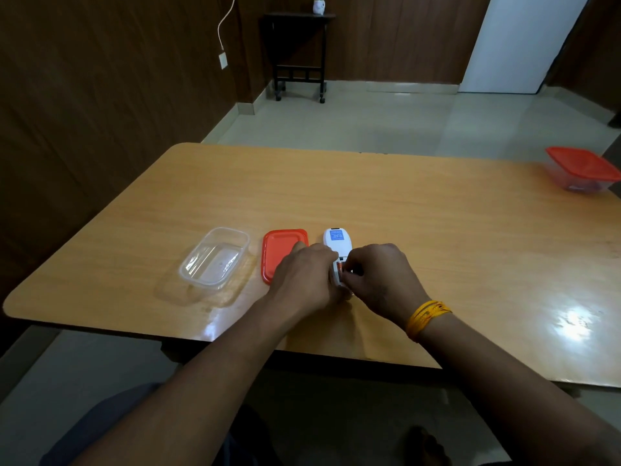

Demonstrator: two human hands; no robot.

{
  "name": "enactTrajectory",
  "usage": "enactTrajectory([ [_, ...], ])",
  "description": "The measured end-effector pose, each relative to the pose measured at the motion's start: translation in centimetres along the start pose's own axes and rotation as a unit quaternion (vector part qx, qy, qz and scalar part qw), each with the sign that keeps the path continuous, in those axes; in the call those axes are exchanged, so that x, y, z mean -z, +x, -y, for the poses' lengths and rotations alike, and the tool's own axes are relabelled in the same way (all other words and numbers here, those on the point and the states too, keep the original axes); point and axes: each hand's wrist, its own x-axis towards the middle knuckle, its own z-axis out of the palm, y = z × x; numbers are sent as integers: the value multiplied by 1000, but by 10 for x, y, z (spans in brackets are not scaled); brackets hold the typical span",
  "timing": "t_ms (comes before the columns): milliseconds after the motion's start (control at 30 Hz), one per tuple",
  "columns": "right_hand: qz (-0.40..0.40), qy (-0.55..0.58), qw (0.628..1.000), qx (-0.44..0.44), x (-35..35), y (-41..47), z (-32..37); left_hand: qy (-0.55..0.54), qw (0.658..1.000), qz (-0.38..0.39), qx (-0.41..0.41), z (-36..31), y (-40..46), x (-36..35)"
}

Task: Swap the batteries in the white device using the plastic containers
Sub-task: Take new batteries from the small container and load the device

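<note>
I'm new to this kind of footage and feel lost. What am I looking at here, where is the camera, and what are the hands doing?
There is no machine: a person works with two bare hands. The single picture comes from a camera worn on the head, looking forward and down.

On the light wooden table lie an open, empty clear plastic container, its flat orange lid beside it, and a white handheld device lying back-up. A second clear container with a red lid sits closed at the far right.

The left hand steadies the device while the right hand works at its opened battery compartment, where an orange-tipped battery shows. Whether the fingers grip it is hidden.
</note>
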Motion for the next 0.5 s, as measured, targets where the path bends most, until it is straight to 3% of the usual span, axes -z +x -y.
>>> enactTrajectory([
  [233, 36, 177, 975, -132, 1, 5, -10, 6, 1000, -13, -3, 3, 2, -2],
  [500, 24, 167, 972, -164, -5, 11, -6, 8, 1000, -22, -2, 0, 0, -2],
])
